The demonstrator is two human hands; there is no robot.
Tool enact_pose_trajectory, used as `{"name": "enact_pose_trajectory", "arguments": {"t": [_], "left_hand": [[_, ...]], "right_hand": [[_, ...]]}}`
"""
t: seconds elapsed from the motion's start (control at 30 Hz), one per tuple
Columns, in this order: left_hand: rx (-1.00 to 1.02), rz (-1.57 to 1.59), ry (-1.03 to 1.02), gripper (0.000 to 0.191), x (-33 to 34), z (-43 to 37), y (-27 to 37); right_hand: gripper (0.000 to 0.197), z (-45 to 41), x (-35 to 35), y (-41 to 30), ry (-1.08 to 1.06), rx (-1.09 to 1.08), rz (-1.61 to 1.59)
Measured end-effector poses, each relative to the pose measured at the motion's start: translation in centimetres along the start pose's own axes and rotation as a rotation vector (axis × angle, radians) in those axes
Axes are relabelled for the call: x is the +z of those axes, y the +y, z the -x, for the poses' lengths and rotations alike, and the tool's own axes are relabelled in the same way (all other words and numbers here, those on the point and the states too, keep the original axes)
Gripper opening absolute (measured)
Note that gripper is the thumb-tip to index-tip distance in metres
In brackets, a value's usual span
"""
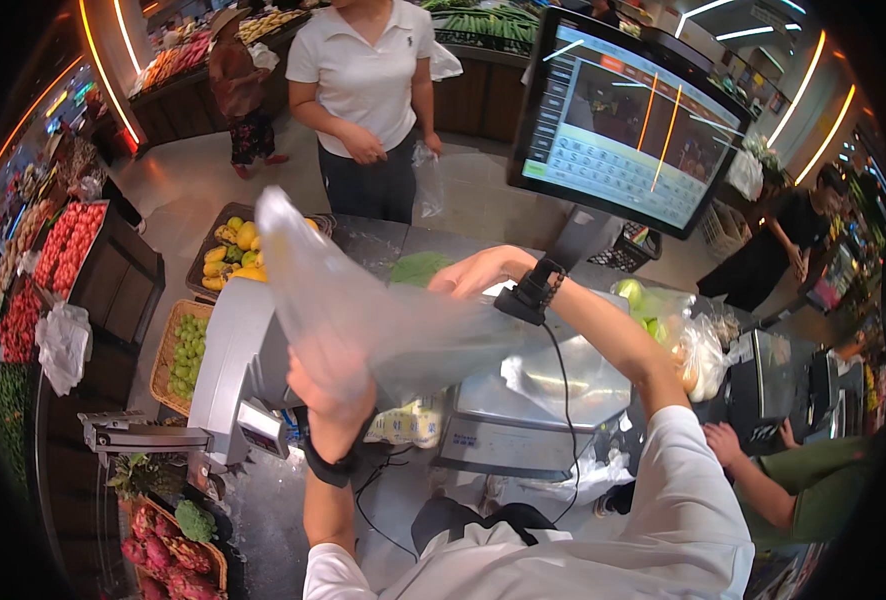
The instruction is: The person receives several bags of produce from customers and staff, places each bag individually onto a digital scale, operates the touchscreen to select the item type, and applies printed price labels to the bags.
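Note:
My left hand [330, 390] is closed on a translucent plastic bag [383, 322], which is blurred and stretches up to the left and across to the right. My right hand [477, 271] is at the far side of the bag, its fingers partly hidden, so its hold cannot be made out. Beneath the bag's right part lies the metal plate of a weighing scale [540, 405]. A green leafy item [419, 267] rests on the counter beyond my right hand. Printed packaging [413, 424] shows just left of the scale.
A touchscreen monitor [630, 124] stands beyond the scale. A grey machine [237, 352] is at left, near baskets of grapes [188, 356], mangoes [237, 247] and dragon fruit [165, 547]. Bagged produce [690, 352] lies at right. One person stands across the counter; another's arms are at right. A cable hangs from my right wrist.

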State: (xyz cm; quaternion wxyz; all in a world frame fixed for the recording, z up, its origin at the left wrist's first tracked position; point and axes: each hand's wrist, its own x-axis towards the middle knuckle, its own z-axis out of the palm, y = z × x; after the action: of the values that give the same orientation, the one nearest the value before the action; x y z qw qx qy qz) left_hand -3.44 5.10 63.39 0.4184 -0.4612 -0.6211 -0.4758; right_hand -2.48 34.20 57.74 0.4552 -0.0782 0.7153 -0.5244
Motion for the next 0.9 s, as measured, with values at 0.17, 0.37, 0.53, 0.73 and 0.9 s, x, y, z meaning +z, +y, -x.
{"name": "enact_pose_trajectory", "arguments": {"t": [0.17, 0.37, 0.53, 0.73, 0.9], "left_hand": [[-0.606, 0.393, -0.012, 0.026, 1.9, -1.7, 3.7], [-1.068, 0.845, -0.024, 0.044, 5.2, -0.2, 7.3], [-1.134, 0.963, -0.012, 0.044, 9.9, 3.9, 10.4], [-1.107, 1.091, -0.051, 0.038, 14.0, 10.3, 9.6], [-0.941, 0.883, -0.336, 0.023, 14.4, 8.8, 8.9]], "right_hand": [[0.040, 7.7, 13.7, -0.6, 0.313, -0.222, -0.228], [0.051, 15.5, 23.4, 4.5, 1.076, -0.464, -0.191], [0.057, 16.3, 25.8, 6.1, 1.215, -0.817, -0.495], [0.045, 15.4, 23.5, 11.9, 1.377, -0.503, 0.106], [0.042, 14.0, 22.0, 11.7, 1.410, -0.750, -0.064]]}}
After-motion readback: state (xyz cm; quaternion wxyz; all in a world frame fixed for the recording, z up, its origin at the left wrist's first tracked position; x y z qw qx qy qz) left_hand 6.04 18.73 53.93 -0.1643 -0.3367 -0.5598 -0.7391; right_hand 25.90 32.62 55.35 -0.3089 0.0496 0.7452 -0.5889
